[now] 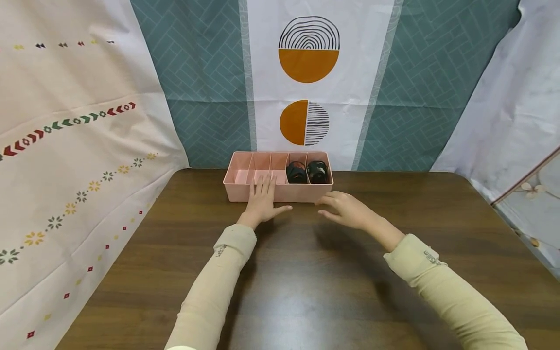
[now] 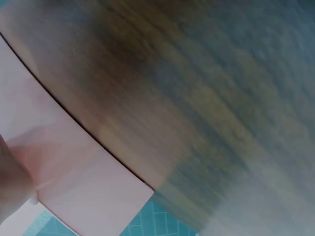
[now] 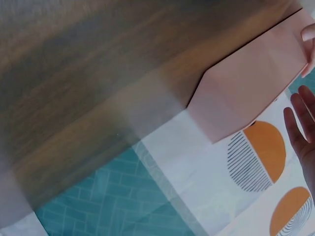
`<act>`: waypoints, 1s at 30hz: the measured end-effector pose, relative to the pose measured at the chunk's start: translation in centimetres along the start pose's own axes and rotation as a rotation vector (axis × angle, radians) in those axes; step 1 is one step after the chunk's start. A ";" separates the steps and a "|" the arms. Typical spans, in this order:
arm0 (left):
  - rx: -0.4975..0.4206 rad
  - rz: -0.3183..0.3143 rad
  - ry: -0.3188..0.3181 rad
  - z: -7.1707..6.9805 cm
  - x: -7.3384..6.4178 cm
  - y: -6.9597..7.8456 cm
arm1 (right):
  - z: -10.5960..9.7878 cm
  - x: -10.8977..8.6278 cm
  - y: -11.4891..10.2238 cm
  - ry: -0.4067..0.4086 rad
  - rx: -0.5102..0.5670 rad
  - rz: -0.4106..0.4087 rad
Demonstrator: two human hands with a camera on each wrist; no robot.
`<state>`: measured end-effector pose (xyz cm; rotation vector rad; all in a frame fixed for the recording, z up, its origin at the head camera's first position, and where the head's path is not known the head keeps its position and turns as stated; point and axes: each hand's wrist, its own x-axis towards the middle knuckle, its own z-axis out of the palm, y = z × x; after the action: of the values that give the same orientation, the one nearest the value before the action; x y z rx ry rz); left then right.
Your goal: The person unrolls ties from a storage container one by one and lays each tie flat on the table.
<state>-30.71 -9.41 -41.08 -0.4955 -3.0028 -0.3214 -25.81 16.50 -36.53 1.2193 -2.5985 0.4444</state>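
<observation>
A pink organizer box [image 1: 294, 193] split into compartments by thin dividers stands at the far edge of the table. Two dark rounded bundles with coloured patches, one bundle [image 1: 296, 172] and another bundle [image 1: 317, 172], fill its two rightmost compartments. My left hand [image 1: 261, 200] lies at the box's front rim, fingers straight and spread over it, thumb out to the side. In the left wrist view part of that hand [image 2: 14, 183] overlaps the pink wall [image 2: 93, 182]. My right hand [image 1: 347, 209] hovers by the front right corner, fingers loosely bent, holding nothing; the right wrist view shows its fingers [image 3: 296, 129] apart from the box.
The brown wooden table [image 1: 288, 272] spreads out in front of the box. Right behind it hangs a teal and white curtain [image 1: 210, 97] with orange half-circles. Patterned white cloth [image 1: 87, 160] borders the left side, and another white cloth [image 1: 516, 121] the right.
</observation>
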 end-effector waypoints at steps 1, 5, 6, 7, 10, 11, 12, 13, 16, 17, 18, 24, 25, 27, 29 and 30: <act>0.002 0.002 0.005 0.0 0.0 0.0 | -0.1 0.2 0.1 -0.002 0.013 0.001; 0.015 0.003 0.013 0.0 -0.1 0.0 | 0.0 1.0 0.5 -0.004 0.066 -0.001; 0.013 -0.001 0.009 0.0 -0.2 0.0 | 0.1 1.3 0.6 -0.003 0.077 -0.001; 0.023 -0.006 0.004 0.0 -0.2 0.0 | 0.1 1.5 0.7 0.001 0.082 -0.002; 0.050 -0.025 -0.017 -0.2 -0.2 0.1 | 0.1 2.6 0.9 0.019 0.080 0.006; 0.062 -0.035 -0.027 -0.3 -0.2 0.1 | 0.1 3.0 1.0 0.026 0.078 0.010; 0.067 -0.037 -0.030 -0.4 -0.2 0.2 | 0.1 3.4 1.1 0.035 0.071 0.012; 0.078 -0.040 -0.036 -0.5 -0.2 0.3 | 0.1 3.9 1.2 0.045 0.062 0.014; 0.089 -0.052 -0.058 -1.0 -0.2 0.7 | 0.2 5.2 1.5 0.061 0.053 0.027; 0.093 -0.055 -0.062 -1.1 -0.2 0.7 | 0.2 5.6 1.5 0.064 0.051 0.030; 0.094 -0.059 -0.066 -1.2 -0.2 0.8 | 0.3 6.0 1.6 0.068 0.046 0.028; 0.076 -0.079 -0.086 -1.1 -0.1 1.0 | 1.2 7.7 2.4 0.087 0.033 0.032; 0.069 -0.076 -0.091 -1.1 -0.1 1.0 | 1.3 7.8 2.5 0.090 0.033 0.040; 0.064 -0.071 -0.102 -1.0 -0.2 1.1 | 1.7 7.9 2.7 0.093 0.032 0.059; 0.061 -0.071 -0.109 -1.1 -0.3 1.2 | 2.0 8.1 2.9 0.094 0.037 0.083; 0.067 -0.074 -0.115 -1.0 -0.3 1.2 | 2.1 8.1 3.0 0.099 0.042 0.093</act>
<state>-29.98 -8.64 -39.88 -0.4112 -3.1365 -0.2034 -33.39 11.82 -36.24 1.0633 -2.5811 0.5647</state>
